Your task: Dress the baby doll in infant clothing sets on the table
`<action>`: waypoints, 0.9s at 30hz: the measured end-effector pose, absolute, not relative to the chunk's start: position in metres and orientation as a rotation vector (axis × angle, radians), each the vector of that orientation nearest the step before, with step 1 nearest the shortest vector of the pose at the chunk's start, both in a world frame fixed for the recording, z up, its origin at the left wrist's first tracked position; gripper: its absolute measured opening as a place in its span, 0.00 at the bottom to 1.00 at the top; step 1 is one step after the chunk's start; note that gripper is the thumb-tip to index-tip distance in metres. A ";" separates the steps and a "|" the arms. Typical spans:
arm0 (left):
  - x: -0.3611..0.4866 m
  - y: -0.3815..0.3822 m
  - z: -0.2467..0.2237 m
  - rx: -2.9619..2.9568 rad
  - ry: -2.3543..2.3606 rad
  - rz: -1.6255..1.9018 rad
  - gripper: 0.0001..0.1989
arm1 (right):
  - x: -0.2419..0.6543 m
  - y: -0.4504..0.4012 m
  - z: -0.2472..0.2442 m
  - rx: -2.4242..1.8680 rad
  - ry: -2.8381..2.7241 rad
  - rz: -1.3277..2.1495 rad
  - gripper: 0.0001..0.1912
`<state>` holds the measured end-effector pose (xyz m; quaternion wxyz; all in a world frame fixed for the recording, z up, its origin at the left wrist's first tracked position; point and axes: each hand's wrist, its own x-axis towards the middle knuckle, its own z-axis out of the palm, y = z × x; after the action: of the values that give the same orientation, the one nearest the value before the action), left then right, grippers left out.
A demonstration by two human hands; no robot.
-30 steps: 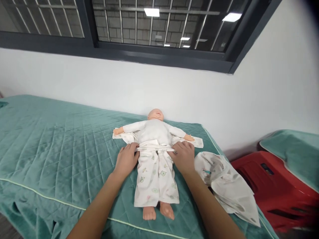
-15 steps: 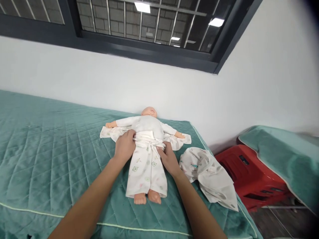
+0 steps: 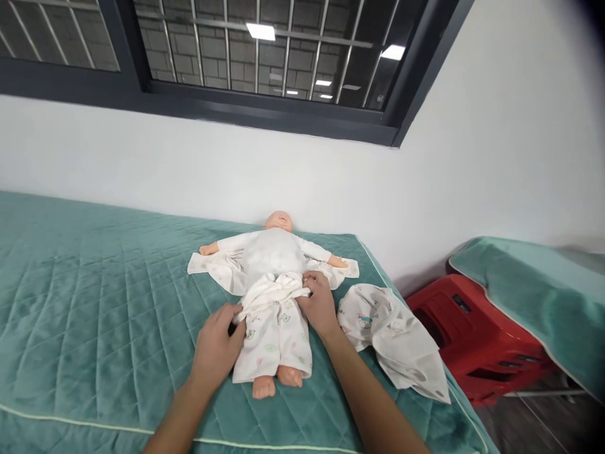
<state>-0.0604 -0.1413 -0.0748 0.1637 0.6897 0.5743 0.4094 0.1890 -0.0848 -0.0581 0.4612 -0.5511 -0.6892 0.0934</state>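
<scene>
A baby doll (image 3: 274, 252) lies on its back with arms spread and its head toward the wall. White printed baby pants (image 3: 271, 343) cover its legs, and both feet stick out of the cuffs. My left hand (image 3: 220, 340) pinches the waistband at the left, pulled lower on that side. At the right hip my right hand (image 3: 320, 302) grips the other side of the waistband. The doll's torso and arms are white, and a printed white shirt (image 3: 222, 271) is spread open beneath them.
A crumpled white printed cloth garment (image 3: 392, 337) lies right of the doll. Under everything is a green quilted bed cover (image 3: 118, 302). A red plastic stool (image 3: 477, 340), partly under another green cover (image 3: 534, 296), stands at the right. The wall (image 3: 189, 164) and barred window (image 3: 265, 57) are behind.
My left hand has moved down and left, drawing the left side of the waistband lower so more of the belly shows. The right hand keeps its grip. The view has tilted slightly up.
</scene>
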 end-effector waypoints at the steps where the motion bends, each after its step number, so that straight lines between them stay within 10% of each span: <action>1: -0.060 -0.147 -0.076 1.951 1.628 1.180 0.08 | 0.189 -0.086 -0.057 -1.342 -1.698 0.246 0.04; 13: -0.048 -0.116 -0.053 1.696 1.425 1.225 0.24 | 0.172 -0.141 -0.041 -1.316 -1.650 0.608 0.08; 27: -0.070 -0.209 -0.060 1.765 1.129 1.060 0.13 | 0.155 -0.163 -0.049 -1.354 -1.595 0.531 0.14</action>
<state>-0.0701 -0.2091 -0.0600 0.3865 0.6932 0.4435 0.4163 0.1552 -0.1631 -0.0495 0.4718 -0.5530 -0.6516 0.2169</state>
